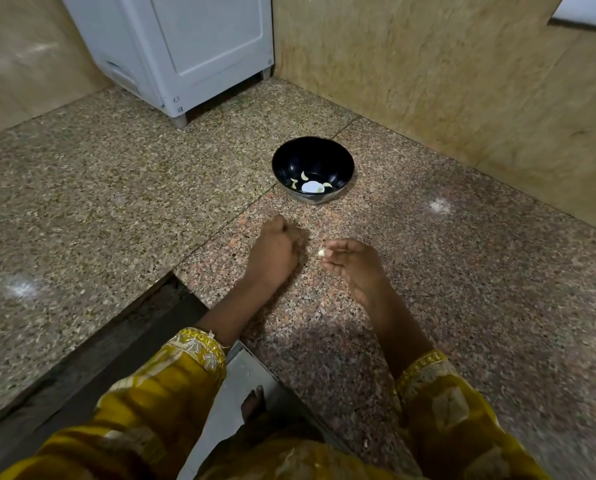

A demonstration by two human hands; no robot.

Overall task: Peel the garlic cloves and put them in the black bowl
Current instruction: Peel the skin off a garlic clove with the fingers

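Head view showed the right hand (350, 265) pinching a garlic clove (321, 252) at its fingertips, just short of the black bowl (338, 161) (peeled cloves (304, 176) lay inside). The left hand (275, 249), beside it, was curled, nothing visible inside. The clove was best carried well over the bowl's rim before release.

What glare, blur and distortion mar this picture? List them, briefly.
Head view: white glare in the bottom of the black bowl, fainter glare spots on the granite counter; the left hand is motion-blurred, the right hand pinching a garlic clove is sharper; wide-angle distortion slants the white appliance; soft shadow darkens the counter's near edge.
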